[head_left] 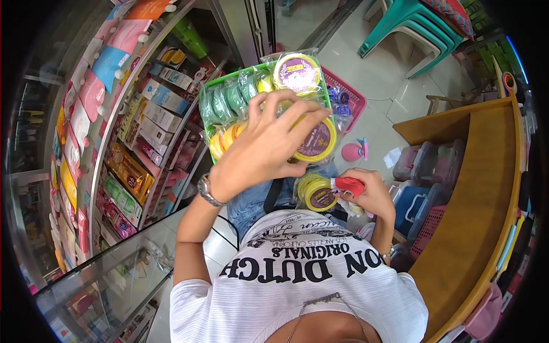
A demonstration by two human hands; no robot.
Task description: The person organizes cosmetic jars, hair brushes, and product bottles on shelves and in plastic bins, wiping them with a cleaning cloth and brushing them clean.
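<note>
My left hand (269, 143) reaches into a green basket (229, 76) on my lap and grips a round yellow tin with a purple lid (317, 142), wrapped in clear plastic. Another purple-lidded tin (296, 72) lies at the basket's far end, next to green and yellow wrapped tins (231, 97). My right hand (372, 191) is closed around a red tool (350, 184), its tip touching a yellow tin (320, 195) on my lap.
A glass display case (114, 274) with shelves of boxed and packeted goods (143, 126) runs along the left. A wooden counter (486, 188) curves on the right, with plastic boxes (423, 166) beneath. A pink basket (351, 94) and teal stools (417, 28) stand on the floor.
</note>
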